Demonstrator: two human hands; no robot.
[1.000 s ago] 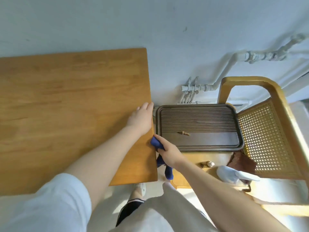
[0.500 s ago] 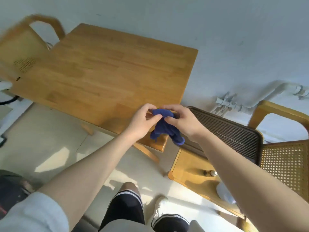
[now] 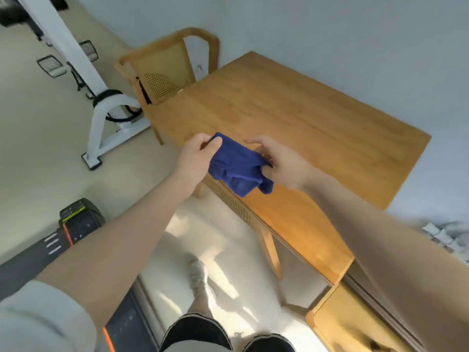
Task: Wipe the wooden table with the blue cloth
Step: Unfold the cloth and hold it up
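The blue cloth (image 3: 239,166) hangs stretched between both hands, just above the near edge of the wooden table (image 3: 304,123). My left hand (image 3: 199,154) pinches its left corner between thumb and fingers. My right hand (image 3: 279,161) grips its right side, with the fingers partly hidden behind the fabric. The lower part of the cloth droops in folds. The tabletop beyond the hands is bare wood.
A wooden chair with a cane back (image 3: 165,69) stands at the table's far left end. A white frame stand (image 3: 106,118) is on the floor to the left. A dark device (image 3: 76,222) lies low left. A low wooden stand (image 3: 340,321) sits low right.
The view has swung left and the table now runs diagonally. The cloth, bunched between both hands before, is now pulled wider apart and held over the table's near edge.
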